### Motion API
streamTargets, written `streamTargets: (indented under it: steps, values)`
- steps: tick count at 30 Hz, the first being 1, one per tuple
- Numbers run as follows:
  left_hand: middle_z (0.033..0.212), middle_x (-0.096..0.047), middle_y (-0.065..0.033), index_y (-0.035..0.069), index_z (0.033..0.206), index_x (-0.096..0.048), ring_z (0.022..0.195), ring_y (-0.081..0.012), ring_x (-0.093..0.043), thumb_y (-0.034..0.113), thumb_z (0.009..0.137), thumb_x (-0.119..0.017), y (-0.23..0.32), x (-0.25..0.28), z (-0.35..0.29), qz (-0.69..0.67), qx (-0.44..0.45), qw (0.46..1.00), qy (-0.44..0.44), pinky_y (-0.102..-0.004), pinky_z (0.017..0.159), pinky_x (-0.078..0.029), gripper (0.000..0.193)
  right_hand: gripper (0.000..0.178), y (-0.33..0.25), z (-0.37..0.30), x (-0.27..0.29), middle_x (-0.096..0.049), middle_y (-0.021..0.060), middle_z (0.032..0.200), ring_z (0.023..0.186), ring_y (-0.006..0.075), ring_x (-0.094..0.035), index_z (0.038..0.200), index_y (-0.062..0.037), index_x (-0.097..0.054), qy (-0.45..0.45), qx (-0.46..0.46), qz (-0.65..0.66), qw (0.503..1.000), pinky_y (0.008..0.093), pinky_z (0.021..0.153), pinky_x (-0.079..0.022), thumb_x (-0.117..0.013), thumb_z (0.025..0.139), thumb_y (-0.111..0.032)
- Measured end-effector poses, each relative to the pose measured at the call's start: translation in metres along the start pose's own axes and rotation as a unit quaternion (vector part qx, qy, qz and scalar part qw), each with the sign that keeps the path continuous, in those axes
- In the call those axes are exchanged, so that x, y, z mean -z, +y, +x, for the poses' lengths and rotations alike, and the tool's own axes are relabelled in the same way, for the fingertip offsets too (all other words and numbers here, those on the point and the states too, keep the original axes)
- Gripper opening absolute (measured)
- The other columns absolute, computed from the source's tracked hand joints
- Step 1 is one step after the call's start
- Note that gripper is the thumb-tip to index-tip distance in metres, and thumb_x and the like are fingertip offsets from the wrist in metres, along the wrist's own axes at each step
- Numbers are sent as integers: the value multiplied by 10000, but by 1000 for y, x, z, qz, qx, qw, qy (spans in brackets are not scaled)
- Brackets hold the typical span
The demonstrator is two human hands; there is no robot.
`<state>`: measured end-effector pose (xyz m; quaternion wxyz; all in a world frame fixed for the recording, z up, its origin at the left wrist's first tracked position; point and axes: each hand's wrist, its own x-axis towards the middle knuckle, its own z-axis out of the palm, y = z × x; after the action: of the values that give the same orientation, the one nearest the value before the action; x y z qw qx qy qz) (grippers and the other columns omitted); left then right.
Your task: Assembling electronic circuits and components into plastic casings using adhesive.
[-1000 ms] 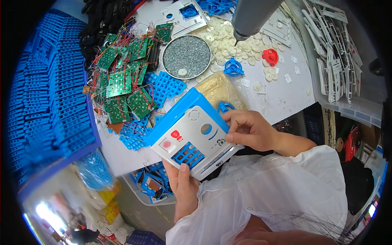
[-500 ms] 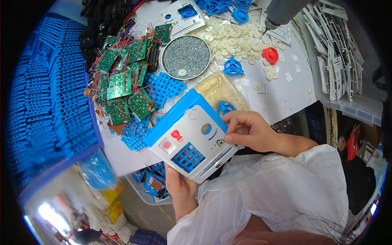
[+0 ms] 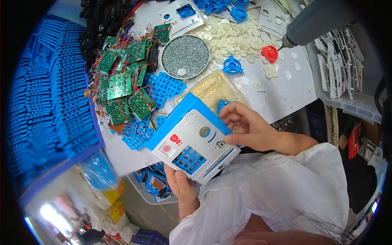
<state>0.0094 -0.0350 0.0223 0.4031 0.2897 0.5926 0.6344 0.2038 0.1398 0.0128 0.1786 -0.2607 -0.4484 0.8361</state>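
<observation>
I hold a toy safe (image 3: 192, 141), a plastic box with a white front and blue sides, tilted above the table's near edge. Its front has a grid-shaped keypad opening, a round hole, a slot and red markings. My left hand (image 3: 182, 188) grips its lower left edge, thumb on the front and fingers hidden underneath. Along the right edge, my right hand (image 3: 251, 130) has its thumb on the white front and its fingers bent at the blue side. A blue ring-shaped part (image 3: 222, 106) lies just behind the safe, partly covered.
A grey electric screwdriver (image 3: 314, 26) hangs at upper right, near a red ring part (image 3: 270, 53). Behind the safe stand a bowl of screws (image 3: 185, 56) and many cream discs (image 3: 232, 37). Wired circuit boards (image 3: 119, 84) lie left, beside a crate of blue parts (image 3: 61, 90).
The safe has turned slightly in my hands and its front tilts a little differently. My right fingers are a bit more spread. The hanging screwdriver has swung right and toward me.
</observation>
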Motion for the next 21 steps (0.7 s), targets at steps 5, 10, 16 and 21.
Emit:
streamTargets:
  steps: [5, 10, 16, 21]
  values:
    - [1435, -527, -192, -90, 1518, -307, 1283, -234, -563, 340, 1068, -502, -12, 14, -6, 17, 12, 1000, -22, -374, 1077, -442, 652, 582, -7, -1, -2, -620, 107, 1224, 1117, 128, -601, 1468, -6, -394, 0, 5, -3, 1000, 264, 901, -550, -671, 957, -13]
    - [1381, -554, -204, -132, 1435, -393, 1225, -214, -559, 408, 1074, -469, -12, 2, -8, 76, -17, 997, 12, -350, 1039, -424, 654, 594, 1, -3, -9, -639, 118, 1225, 1106, 118, -597, 1479, 22, -398, 7, 22, 12, 1000, 243, 879, -538, -675, 956, -21]
    - [1323, -605, -199, -125, 1442, -397, 1146, -214, -623, 500, 1053, -486, -4, -1, -7, 73, -28, 996, 48, -337, 969, -493, 742, 530, 9, -4, -8, -668, 108, 1165, 1027, 108, -635, 1416, 34, -458, -40, 3, 37, 999, 245, 859, -545, -705, 957, -64]
    - [1322, -605, -200, -105, 1459, -383, 1152, -222, -627, 545, 1035, -499, 2, -11, -7, 94, -36, 991, 85, -347, 965, -511, 785, 459, 13, 1, -13, -676, 128, 1147, 1037, 119, -647, 1361, 38, -489, -53, 15, 12, 998, 261, 852, -563, -697, 982, -115]
